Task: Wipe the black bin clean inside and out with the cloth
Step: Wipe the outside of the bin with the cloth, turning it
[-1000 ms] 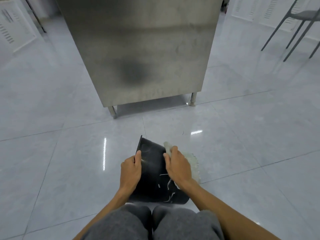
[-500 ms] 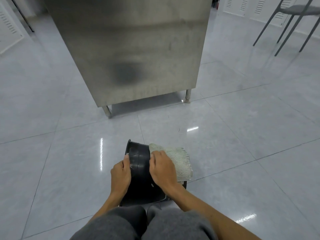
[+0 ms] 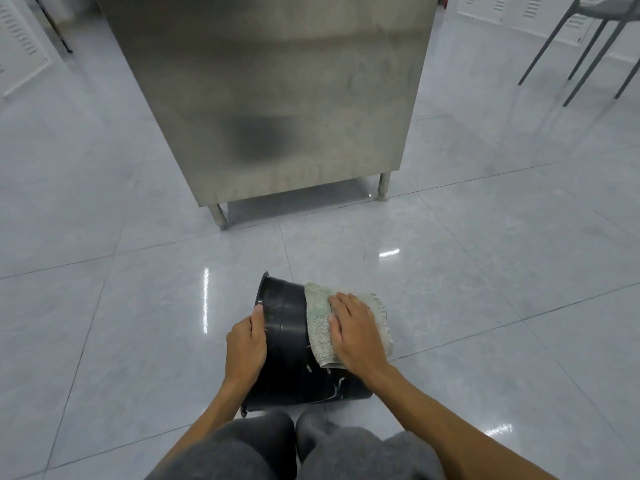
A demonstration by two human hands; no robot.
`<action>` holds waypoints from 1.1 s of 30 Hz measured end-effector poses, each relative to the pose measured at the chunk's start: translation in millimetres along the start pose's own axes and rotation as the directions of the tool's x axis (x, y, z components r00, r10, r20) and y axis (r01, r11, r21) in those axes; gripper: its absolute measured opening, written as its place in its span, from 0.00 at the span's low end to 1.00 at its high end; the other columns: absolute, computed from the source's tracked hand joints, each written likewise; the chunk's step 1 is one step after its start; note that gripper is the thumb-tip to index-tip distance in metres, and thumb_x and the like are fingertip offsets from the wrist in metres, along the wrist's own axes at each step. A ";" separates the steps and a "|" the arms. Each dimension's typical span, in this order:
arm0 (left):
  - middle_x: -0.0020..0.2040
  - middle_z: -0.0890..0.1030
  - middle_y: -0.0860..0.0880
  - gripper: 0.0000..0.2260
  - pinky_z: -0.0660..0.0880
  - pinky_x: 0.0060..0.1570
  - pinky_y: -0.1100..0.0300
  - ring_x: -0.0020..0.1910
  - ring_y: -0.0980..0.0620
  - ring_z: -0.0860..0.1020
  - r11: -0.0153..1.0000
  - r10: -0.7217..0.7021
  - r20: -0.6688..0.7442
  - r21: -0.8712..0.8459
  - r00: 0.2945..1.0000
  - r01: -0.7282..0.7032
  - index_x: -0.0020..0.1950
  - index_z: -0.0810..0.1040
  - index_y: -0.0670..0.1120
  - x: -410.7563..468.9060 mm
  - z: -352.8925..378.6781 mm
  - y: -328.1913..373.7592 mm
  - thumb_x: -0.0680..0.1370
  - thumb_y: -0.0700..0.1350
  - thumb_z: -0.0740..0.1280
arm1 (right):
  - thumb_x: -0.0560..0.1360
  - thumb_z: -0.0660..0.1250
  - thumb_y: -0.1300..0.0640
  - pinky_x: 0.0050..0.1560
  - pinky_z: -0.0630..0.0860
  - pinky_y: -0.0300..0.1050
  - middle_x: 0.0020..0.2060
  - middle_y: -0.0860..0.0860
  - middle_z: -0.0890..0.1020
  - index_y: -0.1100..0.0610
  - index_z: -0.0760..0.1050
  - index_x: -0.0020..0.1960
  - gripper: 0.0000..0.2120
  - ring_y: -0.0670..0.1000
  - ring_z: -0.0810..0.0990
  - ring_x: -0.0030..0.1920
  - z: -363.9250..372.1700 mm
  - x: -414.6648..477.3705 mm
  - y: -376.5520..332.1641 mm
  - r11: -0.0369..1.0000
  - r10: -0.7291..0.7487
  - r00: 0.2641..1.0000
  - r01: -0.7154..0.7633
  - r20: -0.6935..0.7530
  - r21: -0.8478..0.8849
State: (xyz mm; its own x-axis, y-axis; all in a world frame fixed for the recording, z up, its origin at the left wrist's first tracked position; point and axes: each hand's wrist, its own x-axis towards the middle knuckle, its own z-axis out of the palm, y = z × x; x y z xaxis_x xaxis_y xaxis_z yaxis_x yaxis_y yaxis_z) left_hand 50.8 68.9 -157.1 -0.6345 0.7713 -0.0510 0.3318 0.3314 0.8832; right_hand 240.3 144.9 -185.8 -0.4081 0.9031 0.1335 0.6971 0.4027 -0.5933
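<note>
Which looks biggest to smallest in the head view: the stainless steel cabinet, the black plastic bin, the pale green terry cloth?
1. Stainless steel cabinet: largest by far, though farthest away.
2. Black plastic bin: lying on its side, partly covered.
3. Pale green terry cloth: smallest, but folded and partly under the right hand, so its full extent is unsure.

The round plastic bin is glossy black with whitish streaks. The terry cloth is pale grey-green. The tiled floor is light grey, marbled.
</note>
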 end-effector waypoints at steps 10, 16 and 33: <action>0.32 0.77 0.41 0.26 0.75 0.36 0.54 0.33 0.46 0.77 0.999 -0.039 0.029 0.008 0.999 0.039 0.36 0.76 0.38 3.7 1.1 -1.8 0.85 0.54 0.54 | 0.84 0.45 0.39 0.78 0.57 0.68 0.80 0.53 0.67 0.51 0.63 0.80 0.30 0.61 0.64 0.79 21.1 5.6 -24.3 0.976 0.044 0.999 -0.039 0.021 -0.213; 0.33 0.78 0.39 0.27 0.78 0.37 0.49 0.35 0.40 0.79 1.000 -0.024 0.020 -0.004 1.000 0.024 0.37 0.77 0.36 7.4 1.8 -1.7 0.85 0.54 0.53 | 0.83 0.46 0.38 0.74 0.61 0.73 0.77 0.53 0.71 0.50 0.66 0.79 0.30 0.64 0.68 0.76 23.2 13.7 -35.0 0.974 0.041 0.999 -0.037 0.016 -0.225; 0.40 0.84 0.43 0.29 0.80 0.50 0.43 0.43 0.43 0.82 0.977 -0.211 0.083 0.010 0.974 0.211 0.44 0.82 0.41 45.7 10.1 12.8 0.83 0.61 0.51 | 0.84 0.50 0.37 0.76 0.56 0.74 0.83 0.54 0.58 0.49 0.56 0.84 0.32 0.65 0.55 0.82 54.9 -29.3 -48.0 0.928 -0.164 0.986 0.158 0.012 -0.336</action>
State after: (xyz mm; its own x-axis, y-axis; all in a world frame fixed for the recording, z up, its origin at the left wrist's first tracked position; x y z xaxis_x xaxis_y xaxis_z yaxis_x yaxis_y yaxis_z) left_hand 33.1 113.8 -152.9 -0.6304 0.7260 -0.2748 0.1976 0.4924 0.8477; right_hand 186.4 90.9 -204.8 -0.5239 0.8232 0.2189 0.7809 0.5668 -0.2627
